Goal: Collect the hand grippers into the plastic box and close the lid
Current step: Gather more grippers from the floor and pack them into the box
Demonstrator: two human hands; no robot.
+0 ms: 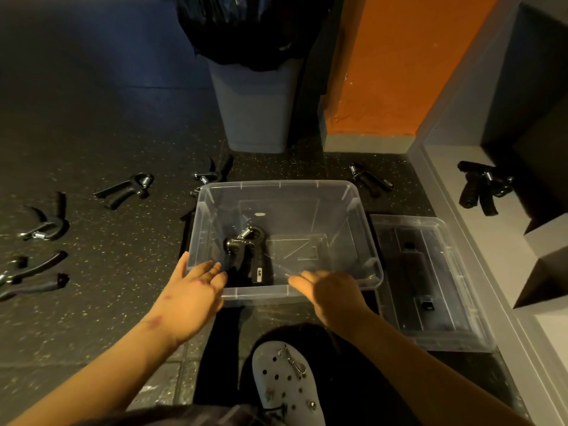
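- Dark speckled floor (pixel 107 124): grippers (pixel 126 189) scattered.
- Clear box (pixel 362 229), lid (pixel 436 302) beside it; one gripper inside (pixel 246 250).
- Left hand (pixel 190 290), right hand (pixel 332 292): open, empty, at near rim.

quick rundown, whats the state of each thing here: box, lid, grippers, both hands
plastic box: open, one hand gripper inside
lid: off, flat on the floor right of the box
other hand grippers: loose on the floor; some on the ledge
left hand: open, empty, at the box's near rim
right hand: open, empty, at the near rim
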